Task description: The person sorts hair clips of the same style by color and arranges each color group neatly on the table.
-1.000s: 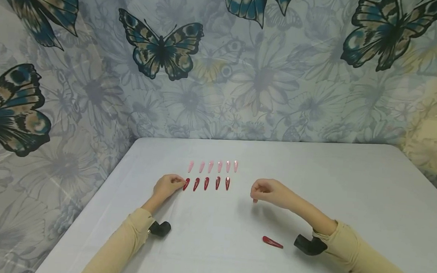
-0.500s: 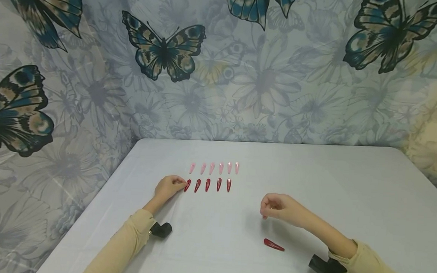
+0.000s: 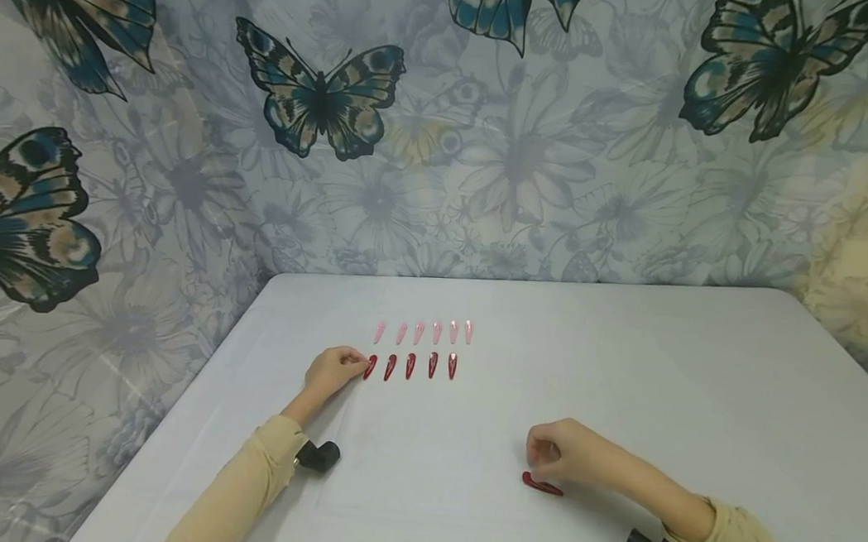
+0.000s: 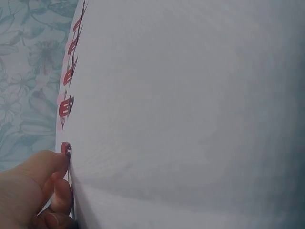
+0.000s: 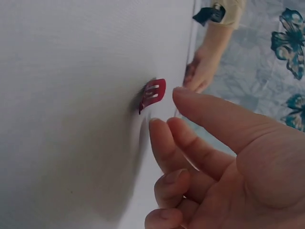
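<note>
In the head view, my left hand [image 3: 336, 370] is at the near row's left end, thumb and fingertips pinching the edge of a red snap hair clip [image 3: 371, 367]. In the left wrist view that hair clip [image 4: 66, 149] shows at the thumb tip, and fingers partly hide it. My right hand [image 3: 568, 451] hovers over a lone red hair clip [image 3: 543, 484] at the front right. The right wrist view has the thumb and forefinger apart, with that hair clip [image 5: 153, 93] just beyond the fingertips on the cloth.
Several more red hair clips [image 3: 410, 366] continue the near row rightward. Behind them lies a row of pink hair clips [image 3: 419, 332]. All rest on a white-covered table [image 3: 624, 341], backed by a butterfly-print curtain [image 3: 516, 143]. A black wrist camera [image 3: 318, 455] hangs beneath the left sleeve.
My right hand has come toward the front of the table and down to the lone red hair clip. The left hand stays at the end of the red row.
</note>
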`<control>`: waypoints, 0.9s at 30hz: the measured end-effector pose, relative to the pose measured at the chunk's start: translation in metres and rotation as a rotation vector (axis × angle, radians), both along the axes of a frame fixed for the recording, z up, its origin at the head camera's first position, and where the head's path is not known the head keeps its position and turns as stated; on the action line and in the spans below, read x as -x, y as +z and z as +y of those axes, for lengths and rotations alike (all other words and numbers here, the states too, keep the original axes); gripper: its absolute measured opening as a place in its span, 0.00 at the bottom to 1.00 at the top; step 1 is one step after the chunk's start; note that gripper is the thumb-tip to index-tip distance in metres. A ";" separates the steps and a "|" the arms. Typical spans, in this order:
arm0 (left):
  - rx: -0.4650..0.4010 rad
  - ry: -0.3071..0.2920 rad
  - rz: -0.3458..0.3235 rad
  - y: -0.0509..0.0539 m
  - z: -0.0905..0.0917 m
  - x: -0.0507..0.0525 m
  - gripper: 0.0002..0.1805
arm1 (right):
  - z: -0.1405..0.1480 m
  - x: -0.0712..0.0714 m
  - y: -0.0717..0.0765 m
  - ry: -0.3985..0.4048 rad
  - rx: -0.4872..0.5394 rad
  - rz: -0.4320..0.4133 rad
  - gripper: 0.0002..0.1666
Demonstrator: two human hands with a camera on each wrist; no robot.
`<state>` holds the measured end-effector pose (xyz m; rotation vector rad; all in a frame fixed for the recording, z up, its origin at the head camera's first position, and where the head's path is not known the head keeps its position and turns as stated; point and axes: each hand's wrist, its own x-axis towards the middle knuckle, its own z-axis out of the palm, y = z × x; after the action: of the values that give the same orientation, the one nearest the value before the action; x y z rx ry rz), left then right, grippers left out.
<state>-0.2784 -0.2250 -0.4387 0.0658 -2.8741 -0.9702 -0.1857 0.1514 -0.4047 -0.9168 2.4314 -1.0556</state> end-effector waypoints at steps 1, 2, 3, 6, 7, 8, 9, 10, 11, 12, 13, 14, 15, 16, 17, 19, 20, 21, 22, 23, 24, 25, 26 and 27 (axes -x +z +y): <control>0.000 -0.003 0.000 0.000 0.000 0.000 0.08 | -0.001 -0.001 -0.001 -0.008 -0.014 -0.005 0.10; -0.001 -0.004 -0.001 0.000 0.000 0.000 0.07 | -0.001 -0.001 -0.002 -0.015 -0.026 -0.010 0.10; -0.002 -0.006 0.000 0.000 0.000 0.000 0.07 | -0.002 -0.002 -0.002 -0.019 -0.038 -0.007 0.11; -0.004 -0.007 0.002 0.001 0.000 -0.001 0.07 | -0.003 -0.003 -0.002 -0.013 -0.073 0.010 0.11; -0.003 -0.005 0.003 0.001 0.000 -0.001 0.07 | -0.004 -0.004 -0.002 -0.008 -0.082 0.017 0.11; -0.002 -0.005 0.003 0.001 0.000 -0.001 0.07 | -0.004 -0.005 -0.001 -0.004 -0.089 0.024 0.11; -0.002 -0.005 0.004 0.001 0.000 -0.001 0.07 | -0.005 -0.005 -0.001 0.003 -0.092 0.030 0.11; -0.001 -0.004 0.004 0.001 0.000 -0.001 0.07 | -0.005 -0.005 -0.001 0.007 -0.095 0.034 0.11; 0.001 -0.004 0.004 0.001 0.000 -0.001 0.07 | -0.005 -0.006 -0.001 0.010 -0.095 0.042 0.11; 0.001 -0.004 0.004 0.001 0.000 -0.001 0.07 | -0.006 -0.006 -0.002 0.009 -0.093 0.045 0.12; 0.000 -0.004 0.005 0.002 0.001 -0.001 0.07 | -0.005 -0.006 -0.002 0.011 -0.086 0.047 0.12; 0.000 -0.006 0.006 0.002 0.001 -0.001 0.07 | -0.005 -0.006 -0.003 0.012 -0.081 0.045 0.12; 0.001 -0.006 0.009 0.002 0.001 -0.001 0.07 | -0.005 -0.006 -0.003 0.012 -0.077 0.043 0.12; 0.003 -0.006 0.009 0.002 0.001 -0.001 0.07 | -0.005 -0.005 -0.003 0.010 -0.072 0.040 0.12; 0.004 -0.006 0.009 0.002 0.000 -0.001 0.07 | -0.005 -0.005 -0.004 0.010 -0.065 0.034 0.12; 0.006 -0.005 0.009 0.002 0.000 0.000 0.07 | -0.005 -0.005 -0.004 0.008 -0.047 0.019 0.12; 0.007 -0.005 0.008 0.002 0.000 0.000 0.07 | -0.005 -0.005 -0.004 0.011 -0.036 0.011 0.12; 0.008 -0.005 0.007 0.002 0.000 0.000 0.07 | -0.005 -0.004 -0.004 0.013 -0.027 0.004 0.12; 0.008 -0.004 0.005 0.002 0.000 0.000 0.07 | -0.004 -0.004 -0.004 0.017 -0.015 -0.003 0.12; 0.008 -0.005 0.004 0.002 0.000 0.000 0.07 | -0.004 -0.003 -0.005 0.023 -0.004 -0.013 0.11; 0.008 -0.005 0.004 0.002 0.001 -0.001 0.07 | -0.003 -0.002 -0.005 0.026 0.006 -0.021 0.11; 0.007 -0.005 0.003 0.001 0.001 -0.001 0.07 | -0.002 -0.001 -0.006 0.032 0.014 -0.025 0.11; 0.007 -0.004 0.001 0.001 0.001 -0.001 0.07 | -0.001 0.000 -0.007 0.037 0.024 -0.028 0.11; 0.008 -0.004 0.002 0.001 0.001 -0.001 0.07 | 0.000 0.002 -0.007 0.039 0.030 -0.029 0.10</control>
<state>-0.2773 -0.2243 -0.4376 0.0582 -2.8777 -0.9591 -0.1874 0.1517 -0.4120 -0.9478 2.3710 -1.0869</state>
